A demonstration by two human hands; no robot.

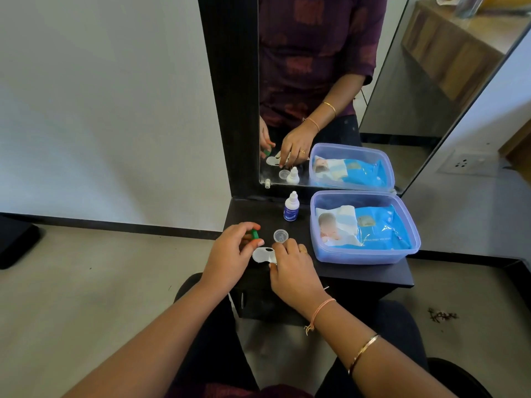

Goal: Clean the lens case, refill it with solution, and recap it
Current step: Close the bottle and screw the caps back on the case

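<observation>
on the table (359, 272), left fingers (249, 226) pinch green cap (254, 235), right fingers (281, 247) grip lens case (263, 255)

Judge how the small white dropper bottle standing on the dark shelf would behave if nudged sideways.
The dropper bottle stands tall on a narrow base, so it would probably tip rather than slide. Its round body suggests it would then roll. Being small and plastic-looking, it is likely light.
</observation>
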